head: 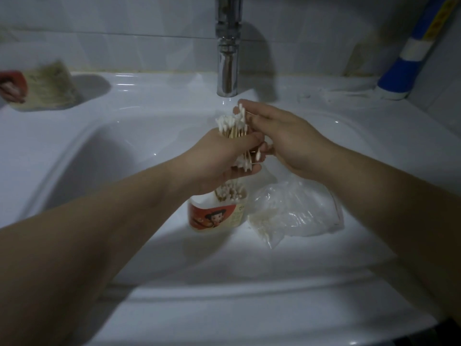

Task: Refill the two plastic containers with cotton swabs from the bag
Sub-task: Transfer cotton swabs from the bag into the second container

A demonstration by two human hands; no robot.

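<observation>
Pretty dim, bluish light; glare specks on the sink [154, 101], faucet [227, 71] shadow thrown right, far-left container [45, 86] blurry, edges warped.

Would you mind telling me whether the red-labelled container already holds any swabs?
Yes, it holds some: the container stands upright and open, with swabs standing inside; how full, cannot tell.

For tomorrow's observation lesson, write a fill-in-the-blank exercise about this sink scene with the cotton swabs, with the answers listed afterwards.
1. The left hand grips a bundle of ____.
2. The clear bag lies on the sink to the ____ of the labelled container.
3. The chrome faucet stands at the back, and no ____ runs from it.

Answers: cotton swabs; right; water.
</observation>
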